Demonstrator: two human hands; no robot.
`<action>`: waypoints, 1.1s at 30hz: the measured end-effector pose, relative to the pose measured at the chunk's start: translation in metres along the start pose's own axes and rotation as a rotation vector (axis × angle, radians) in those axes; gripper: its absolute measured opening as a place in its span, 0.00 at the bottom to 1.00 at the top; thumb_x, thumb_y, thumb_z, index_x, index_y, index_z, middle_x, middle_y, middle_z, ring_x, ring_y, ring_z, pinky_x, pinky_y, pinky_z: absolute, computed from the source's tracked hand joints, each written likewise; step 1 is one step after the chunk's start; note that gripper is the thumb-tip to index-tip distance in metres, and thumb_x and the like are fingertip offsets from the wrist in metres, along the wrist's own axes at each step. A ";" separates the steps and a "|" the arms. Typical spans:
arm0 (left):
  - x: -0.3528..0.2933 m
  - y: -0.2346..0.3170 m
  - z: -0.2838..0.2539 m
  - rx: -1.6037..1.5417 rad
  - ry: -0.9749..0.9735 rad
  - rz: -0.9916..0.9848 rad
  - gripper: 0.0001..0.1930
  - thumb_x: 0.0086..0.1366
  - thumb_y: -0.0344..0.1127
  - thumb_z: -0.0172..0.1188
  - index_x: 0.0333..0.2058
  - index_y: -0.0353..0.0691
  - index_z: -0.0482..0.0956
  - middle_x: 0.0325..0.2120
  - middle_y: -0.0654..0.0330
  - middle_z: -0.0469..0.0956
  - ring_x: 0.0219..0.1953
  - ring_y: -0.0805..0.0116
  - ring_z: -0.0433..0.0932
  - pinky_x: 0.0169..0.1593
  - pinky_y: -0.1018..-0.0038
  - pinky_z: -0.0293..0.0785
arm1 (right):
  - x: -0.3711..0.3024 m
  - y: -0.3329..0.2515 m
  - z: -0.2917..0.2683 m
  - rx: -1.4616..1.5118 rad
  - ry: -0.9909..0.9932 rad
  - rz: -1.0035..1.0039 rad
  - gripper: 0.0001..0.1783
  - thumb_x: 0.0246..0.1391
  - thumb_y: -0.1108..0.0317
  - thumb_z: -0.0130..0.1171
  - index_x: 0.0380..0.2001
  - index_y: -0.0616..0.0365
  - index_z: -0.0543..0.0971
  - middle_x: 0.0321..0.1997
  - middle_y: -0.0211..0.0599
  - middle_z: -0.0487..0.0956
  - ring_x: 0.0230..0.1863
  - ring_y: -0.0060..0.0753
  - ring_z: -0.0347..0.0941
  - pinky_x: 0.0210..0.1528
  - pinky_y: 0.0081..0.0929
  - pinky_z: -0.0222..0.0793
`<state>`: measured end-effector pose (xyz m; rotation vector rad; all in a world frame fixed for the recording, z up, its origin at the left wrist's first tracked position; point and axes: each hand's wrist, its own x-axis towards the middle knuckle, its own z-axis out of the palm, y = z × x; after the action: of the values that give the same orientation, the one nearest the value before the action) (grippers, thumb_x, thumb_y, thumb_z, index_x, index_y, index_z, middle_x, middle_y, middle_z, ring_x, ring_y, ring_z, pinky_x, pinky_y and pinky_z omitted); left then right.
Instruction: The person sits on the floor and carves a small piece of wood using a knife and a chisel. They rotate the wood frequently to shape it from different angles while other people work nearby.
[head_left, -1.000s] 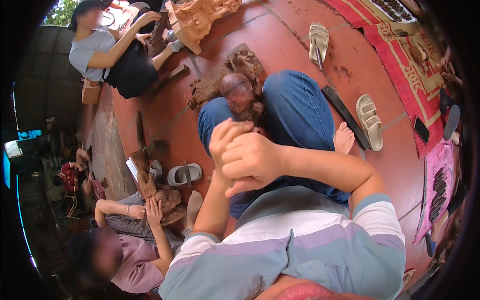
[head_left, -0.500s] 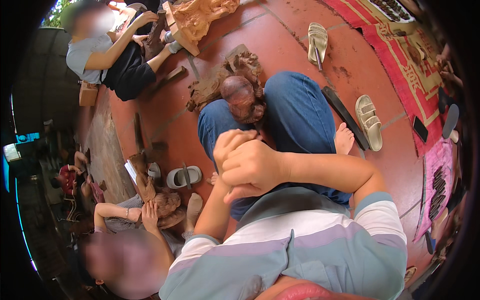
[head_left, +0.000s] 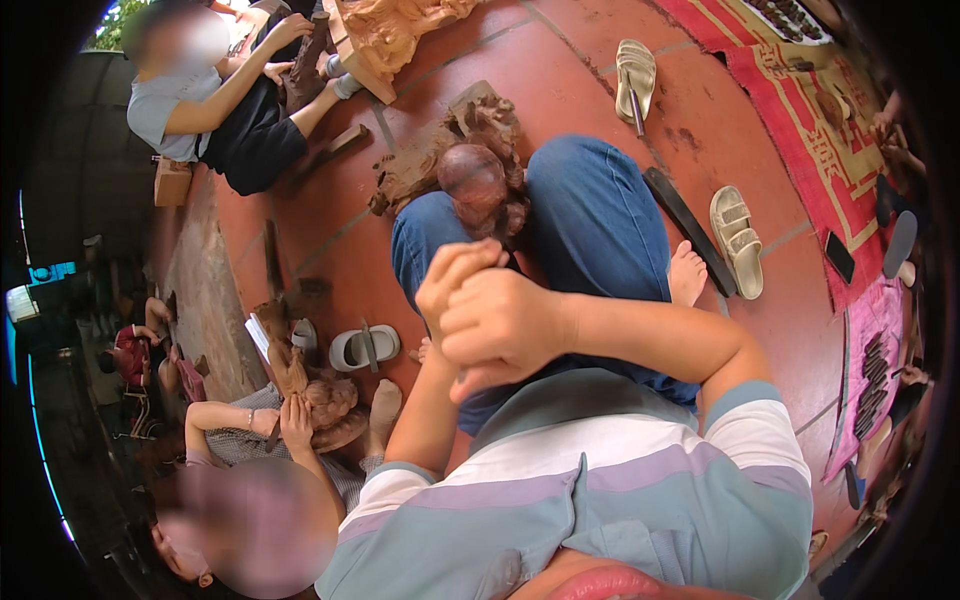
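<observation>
Between my jeans-clad knees stands a reddish-brown wood carving (head_left: 472,182), with a smooth rounded top and a rough, knotted part behind it. My left hand (head_left: 450,285) is closed just in front of it, over my lap. Against it, on its right side, my right hand (head_left: 508,325) is closed too, its thumb pointing down to the left. A small dark piece shows by the left fingertips, towards the carving. Whatever the fingers hold is mostly hidden, so I cannot name it.
Beige sandals (head_left: 737,240) and a long dark bar (head_left: 690,230) lie on the red tiles at right. A phone (head_left: 840,258) rests on a patterned mat (head_left: 790,150). Co-workers sit with carvings at far left and near left. Slender tools (head_left: 875,385) lie on pink cloth.
Both my hands have shifted slightly, staying together and closed. The view has moved a little; the carving remains between my knees.
</observation>
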<state>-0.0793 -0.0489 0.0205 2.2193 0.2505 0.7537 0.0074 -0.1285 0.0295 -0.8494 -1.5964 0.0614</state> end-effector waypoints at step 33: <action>-0.004 -0.007 0.008 -0.146 0.175 -0.101 0.14 0.54 0.26 0.63 0.41 0.35 0.76 0.38 0.53 0.76 0.43 0.60 0.74 0.47 0.72 0.70 | 0.015 0.011 0.007 -0.032 -0.139 0.090 0.25 0.47 0.47 0.59 0.13 0.55 0.68 0.14 0.34 0.68 0.21 0.38 0.68 0.29 0.32 0.64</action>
<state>-0.0775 -0.0500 0.0097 1.9902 0.3783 0.8837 0.0071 -0.1092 0.0353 -0.9590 -1.6919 0.1626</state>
